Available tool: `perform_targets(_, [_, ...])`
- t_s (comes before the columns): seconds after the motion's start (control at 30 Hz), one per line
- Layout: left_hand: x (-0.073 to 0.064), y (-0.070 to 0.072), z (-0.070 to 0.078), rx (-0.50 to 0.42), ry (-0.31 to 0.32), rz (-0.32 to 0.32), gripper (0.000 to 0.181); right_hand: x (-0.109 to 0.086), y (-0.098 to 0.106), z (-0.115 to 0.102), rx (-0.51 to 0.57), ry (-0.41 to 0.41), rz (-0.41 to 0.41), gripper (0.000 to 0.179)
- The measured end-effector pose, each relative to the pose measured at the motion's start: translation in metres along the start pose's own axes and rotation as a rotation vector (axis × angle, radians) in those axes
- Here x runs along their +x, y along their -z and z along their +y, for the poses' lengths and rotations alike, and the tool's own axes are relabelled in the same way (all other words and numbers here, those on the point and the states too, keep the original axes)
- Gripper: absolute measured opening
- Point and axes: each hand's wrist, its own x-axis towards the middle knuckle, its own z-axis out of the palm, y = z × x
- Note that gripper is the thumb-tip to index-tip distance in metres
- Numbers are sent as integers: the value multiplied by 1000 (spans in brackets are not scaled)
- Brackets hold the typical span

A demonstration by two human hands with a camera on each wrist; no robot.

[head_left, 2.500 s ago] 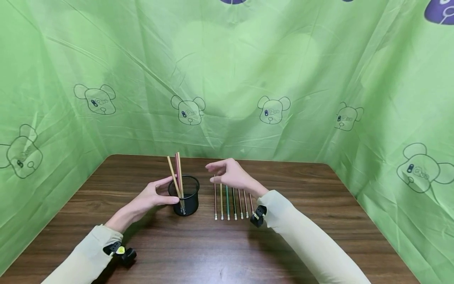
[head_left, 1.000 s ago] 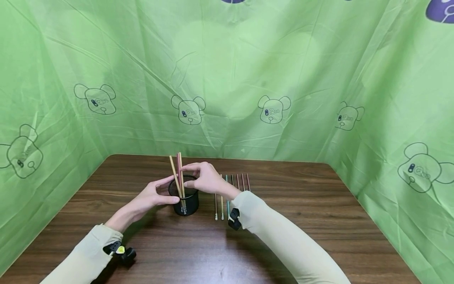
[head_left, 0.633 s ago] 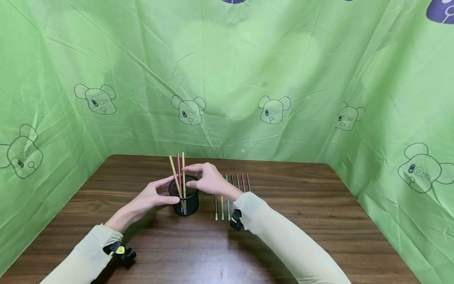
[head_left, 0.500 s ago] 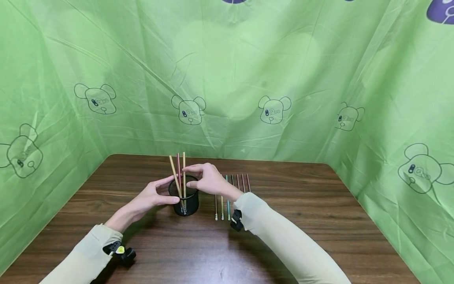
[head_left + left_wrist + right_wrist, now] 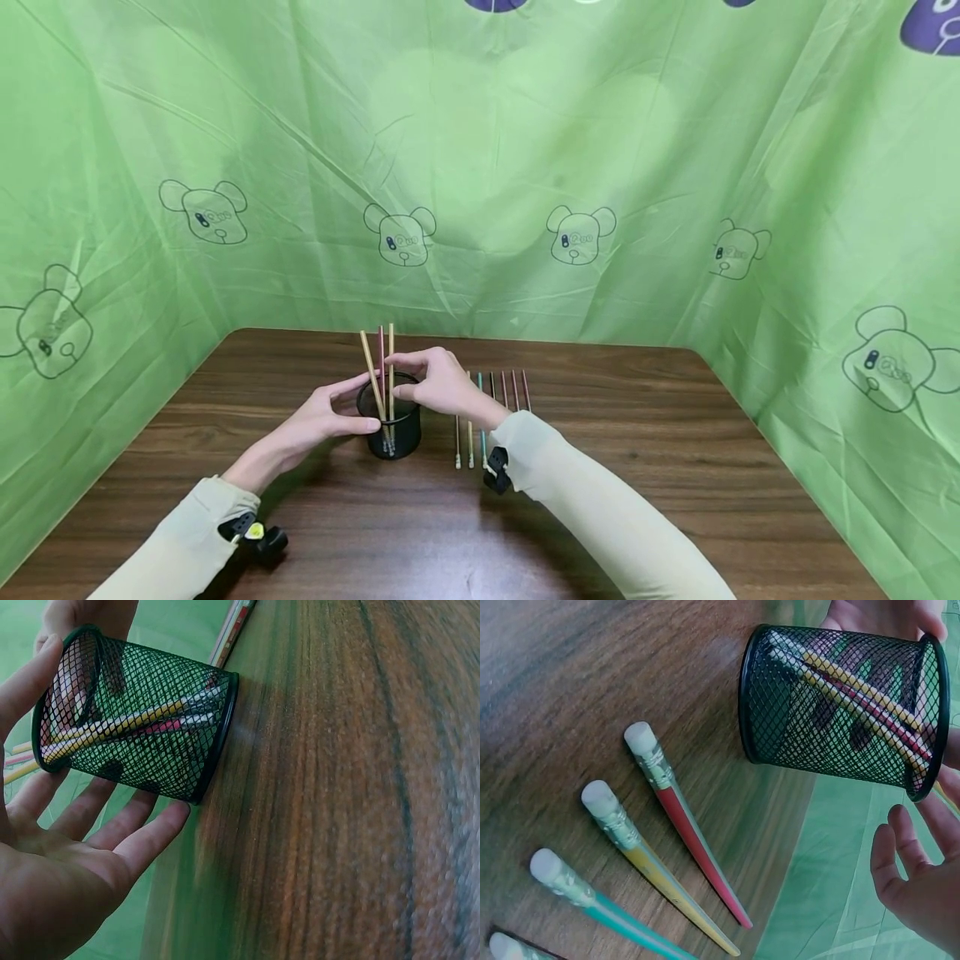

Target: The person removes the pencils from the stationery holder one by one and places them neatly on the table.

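Note:
A black mesh pencil holder (image 5: 403,437) stands upright on the table. My left hand (image 5: 318,417) grips its left side, thumb at the near rim; in the left wrist view the fingers (image 5: 154,832) lie along the mesh. Inside lean a yellow pencil (image 5: 367,354), a red pencil (image 5: 381,346) and another yellow pencil (image 5: 391,340), eraser ends down. My right hand (image 5: 446,385) reaches over the holder's right rim and pinches the rightmost yellow pencil between thumb and index finger. The right wrist view shows this hand (image 5: 930,892) beside the rim, its fingertips partly hidden.
Right of the holder lies a row of several pencils, erasers toward me: a red pencil (image 5: 686,825), a yellow pencil (image 5: 660,877), a teal pencil (image 5: 630,926) and darker ones under my right forearm. Green cloth (image 5: 480,283) hangs behind the wooden table (image 5: 405,542).
My right hand has moved left from above the pencil row to the holder. The rightmost yellow pencil has shifted right, apart from the red one. My left hand stays on the holder.

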Motion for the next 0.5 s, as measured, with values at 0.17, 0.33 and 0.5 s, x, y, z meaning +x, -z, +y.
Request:
perform_targets(0.17, [1,0,0,2,-4,1,85,-1,0,-2,11,-1,2,49])
perform_targets(0.33, [1,0,-1,-3,-1,-2,85,1,-1,1,7,-3,46,48])
perform_targets(0.5, [1,0,-2,-1,-2,2,87,3,0,4,-1,2,137,47])
